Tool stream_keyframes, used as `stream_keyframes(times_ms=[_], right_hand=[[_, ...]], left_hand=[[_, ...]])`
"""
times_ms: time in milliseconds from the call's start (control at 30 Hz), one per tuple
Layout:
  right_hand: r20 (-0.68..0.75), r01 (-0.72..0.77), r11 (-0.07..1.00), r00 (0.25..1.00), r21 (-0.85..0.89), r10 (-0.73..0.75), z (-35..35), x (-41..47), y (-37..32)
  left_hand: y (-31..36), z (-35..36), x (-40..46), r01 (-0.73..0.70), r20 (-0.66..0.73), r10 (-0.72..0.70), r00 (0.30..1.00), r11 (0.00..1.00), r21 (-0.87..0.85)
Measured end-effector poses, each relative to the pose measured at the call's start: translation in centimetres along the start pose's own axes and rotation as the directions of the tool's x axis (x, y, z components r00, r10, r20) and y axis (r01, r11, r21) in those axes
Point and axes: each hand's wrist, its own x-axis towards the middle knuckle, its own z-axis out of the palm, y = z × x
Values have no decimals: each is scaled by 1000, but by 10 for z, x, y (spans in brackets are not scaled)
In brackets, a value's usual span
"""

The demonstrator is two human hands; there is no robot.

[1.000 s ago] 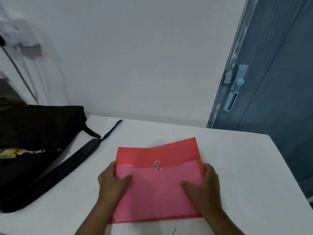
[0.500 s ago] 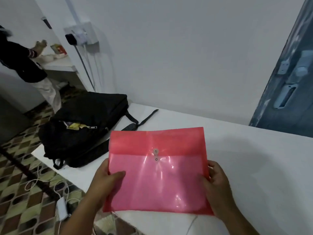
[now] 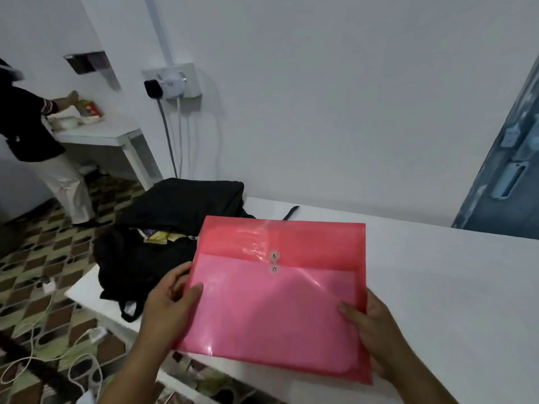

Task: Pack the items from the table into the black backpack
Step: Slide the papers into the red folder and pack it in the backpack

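A translucent red document envelope (image 3: 277,298) with a string-and-button clasp is lifted off the white table (image 3: 437,287). My left hand (image 3: 169,304) grips its left edge, thumb on top. My right hand (image 3: 376,328) grips its lower right edge, thumb on the front. The black backpack (image 3: 163,228) lies on the table's left end, its zip partly open with yellow items showing inside. The envelope's left edge overlaps the backpack in view.
A blue door (image 3: 507,158) stands at the right. A wall socket (image 3: 172,83) with plugs and hanging cables is on the white wall. Cables and a power strip lie on the patterned floor (image 3: 43,287). A person (image 3: 38,147) stands at a far table on the left.
The envelope has been lifted from the table and carried left toward the backpack. The view has turned left, showing more of the floor and the backpack.
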Motion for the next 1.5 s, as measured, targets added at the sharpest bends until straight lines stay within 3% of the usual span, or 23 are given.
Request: stream_keyframes(times_ms=[167,267,367,433,600,700,833,933,1100,1233,1400,1500], right_hand=[[-79,-27,990,996,140,39,80,-23,21],[-152,-39,989,987,146,61,118,-42,33],[-217,-32,989,974,146,64,144,-60,39],[-246,-35,990,967,139,69,154,-68,39],[-304,-28,993,951,112,61,171,-79,30],[-328,-21,991,942,134,65,179,-84,23],[-353,-19,973,930,232,102,187,-89,16],[-365,-14,953,922,303,129,194,-92,14],[-375,20,933,919,358,124,202,-106,14],[-456,31,951,882,309,119,195,-120,4],[-574,80,958,813,275,97,188,-122,-9],[-657,109,963,749,245,82,205,-118,-5]], left_hand=[[-21,-76,52,-109,121,100,988,992,68],[-46,-118,80,-219,144,185,972,939,267],[-79,-150,116,-326,252,211,944,699,637],[-96,-158,126,-331,323,128,938,605,724],[-98,-153,126,-339,267,212,940,672,659],[-83,-147,122,-268,249,136,959,721,639],[-66,-144,117,-109,221,19,975,910,400],[-60,-142,118,-87,206,22,978,945,314],[-39,-120,106,-236,284,145,948,918,320],[-12,-114,119,-367,230,316,920,901,230],[15,-118,186,-532,214,487,847,767,358],[27,-110,222,-626,305,548,779,675,389]])
